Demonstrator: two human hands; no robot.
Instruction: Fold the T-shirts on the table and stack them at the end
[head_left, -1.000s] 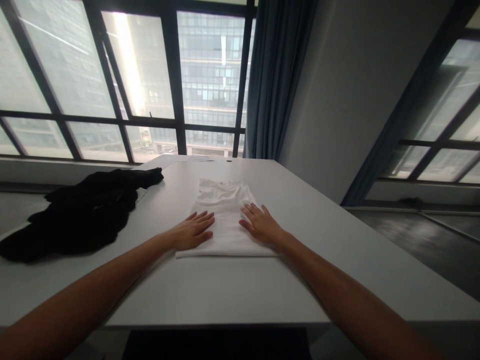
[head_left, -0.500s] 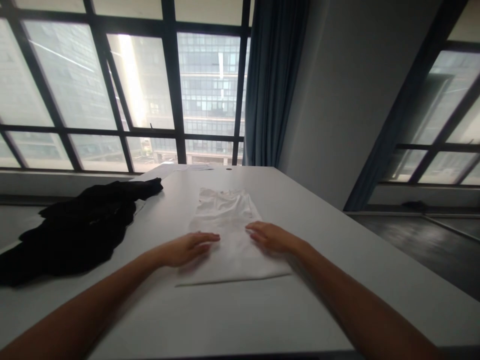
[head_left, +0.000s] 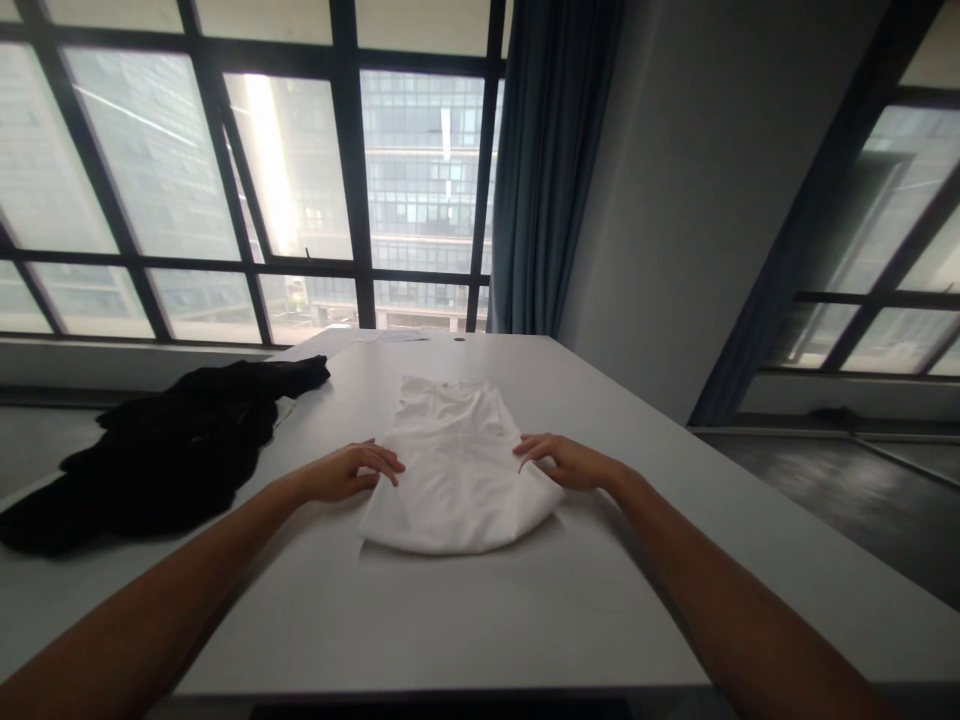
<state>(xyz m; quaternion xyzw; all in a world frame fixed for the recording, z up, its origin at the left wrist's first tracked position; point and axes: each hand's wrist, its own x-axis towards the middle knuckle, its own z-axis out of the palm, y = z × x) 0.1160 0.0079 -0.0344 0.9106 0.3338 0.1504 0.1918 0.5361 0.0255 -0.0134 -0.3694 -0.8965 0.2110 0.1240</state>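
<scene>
A white garment [head_left: 456, 470] lies in the middle of the bench [head_left: 480, 620], its long axis running from the near edge toward the far edge by the window, with the neckline end pointing away and the near end rolled up into a rounded fold. The left hand [head_left: 346, 472] pinches the garment's left side and the right hand [head_left: 564, 462] pinches its right side, fingers curled on the cloth. No label or writing can be read on it; a black heap of clothing [head_left: 157, 450] sits at the bench's left edge.

Head-worn camera looks forward and down, close over the table [head_left: 465, 620].
</scene>
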